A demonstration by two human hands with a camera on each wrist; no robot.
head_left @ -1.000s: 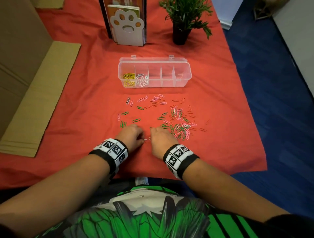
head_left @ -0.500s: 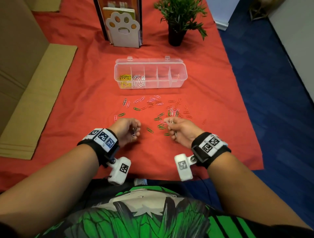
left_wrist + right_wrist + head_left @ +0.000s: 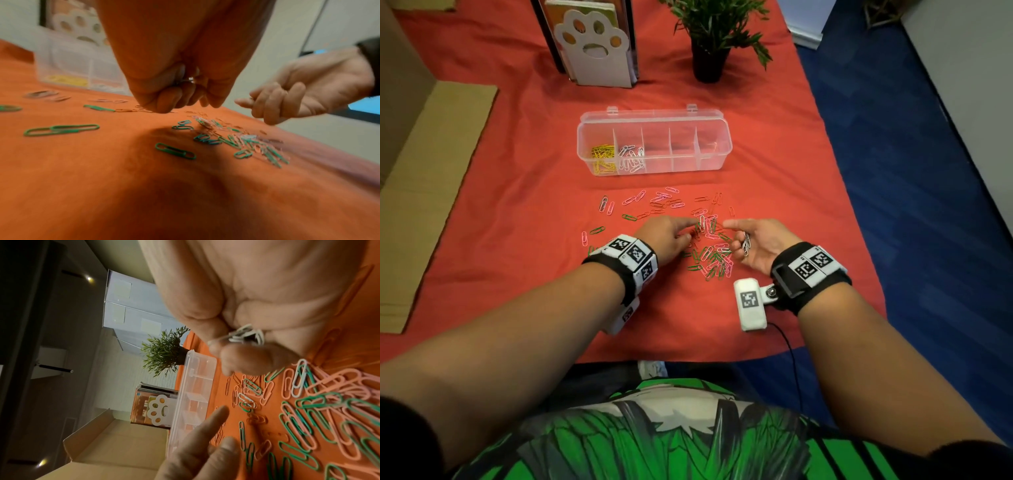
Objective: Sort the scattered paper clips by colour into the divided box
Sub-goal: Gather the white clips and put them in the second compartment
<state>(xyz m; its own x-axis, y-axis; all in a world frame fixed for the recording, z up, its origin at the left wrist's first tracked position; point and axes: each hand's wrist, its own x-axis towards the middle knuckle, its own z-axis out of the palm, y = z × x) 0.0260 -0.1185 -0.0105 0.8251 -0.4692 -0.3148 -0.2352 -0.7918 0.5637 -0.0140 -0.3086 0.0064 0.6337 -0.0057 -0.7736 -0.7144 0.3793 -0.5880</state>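
Observation:
Pink, green, white and orange paper clips (image 3: 705, 240) lie scattered on the red cloth, thickest between my hands. The clear divided box (image 3: 654, 118) stands open behind them, with yellow clips (image 3: 602, 159) in its leftmost compartment and white clips (image 3: 631, 159) in the second. My left hand (image 3: 692, 231) is palm down over the pile, index finger stretched out. Its other fingers (image 3: 164, 100) curl around a small pale clip (image 3: 191, 79). My right hand (image 3: 736, 240), palm turned inward, holds a bunch of white clips (image 3: 746, 243) in its curled fingers (image 3: 246, 360).
A paw-shaped book stand (image 3: 592, 44) and a potted plant (image 3: 709, 51) stand behind the box. Flat cardboard (image 3: 424, 192) lies at the left. The cloth's right edge (image 3: 859, 219) drops to blue floor. A cable (image 3: 791, 346) trails from the right wrist camera.
Both hands have moved forward into the thick part of the pile. The left hand turned palm down and reached right, and the right hand still holds its white clips.

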